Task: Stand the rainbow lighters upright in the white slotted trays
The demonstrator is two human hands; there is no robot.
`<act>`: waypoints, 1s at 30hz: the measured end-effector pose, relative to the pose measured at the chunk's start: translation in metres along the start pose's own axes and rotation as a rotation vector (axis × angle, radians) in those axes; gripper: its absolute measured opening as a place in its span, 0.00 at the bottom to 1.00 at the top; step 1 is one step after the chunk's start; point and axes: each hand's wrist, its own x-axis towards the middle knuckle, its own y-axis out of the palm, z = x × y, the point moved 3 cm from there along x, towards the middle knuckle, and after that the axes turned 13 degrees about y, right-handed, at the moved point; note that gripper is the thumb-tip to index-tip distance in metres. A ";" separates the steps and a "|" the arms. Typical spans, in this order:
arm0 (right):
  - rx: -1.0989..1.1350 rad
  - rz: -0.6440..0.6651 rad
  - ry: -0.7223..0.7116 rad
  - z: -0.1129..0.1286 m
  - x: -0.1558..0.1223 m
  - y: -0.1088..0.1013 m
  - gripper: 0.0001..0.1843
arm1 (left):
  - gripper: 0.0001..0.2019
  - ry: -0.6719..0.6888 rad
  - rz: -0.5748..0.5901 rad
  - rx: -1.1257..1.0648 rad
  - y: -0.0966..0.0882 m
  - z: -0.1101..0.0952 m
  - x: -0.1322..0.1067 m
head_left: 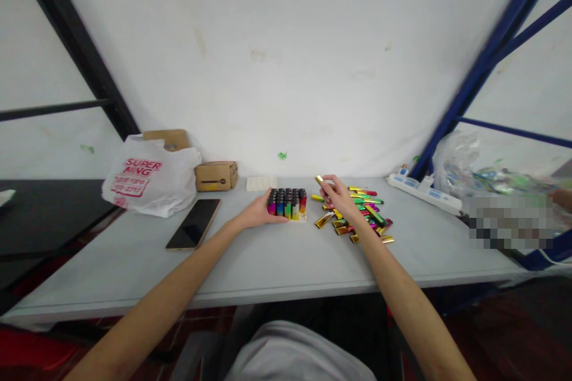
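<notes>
A block of lighters (287, 205) with black tops and coloured bodies stands upright in tight rows on a pale tray (302, 220). My left hand (259, 212) is wrapped round the left side of this block, its thumb along the front. Above a loose pile, my right hand (337, 195) pinches a shiny gold lighter-sized piece (319, 180), tilted up to the left; whether it is a whole lighter or a sleeve I cannot tell. The pile of shiny metallic pieces (375, 214), in gold, green, red and purple, lies partly behind my right forearm.
A phone (193, 224) lies left, near a white plastic bag (152, 175) and a cardboard box (217, 175). A white grid tray (261, 183) is by the wall. At right are a power strip (424, 191), a blue frame (480, 71) and clear plastic bags (456, 158).
</notes>
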 end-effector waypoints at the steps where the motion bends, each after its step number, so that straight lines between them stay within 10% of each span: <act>1: 0.011 0.016 0.009 0.001 -0.001 0.004 0.31 | 0.40 0.004 0.000 -0.002 0.000 0.001 0.000; 12: -0.396 -0.207 -0.058 0.000 0.003 0.003 0.29 | 0.40 0.036 -0.017 -0.015 0.001 0.002 0.001; 30: -0.225 -0.245 -0.041 0.013 -0.010 0.016 0.35 | 0.40 0.011 -0.018 -0.047 0.000 -0.006 0.001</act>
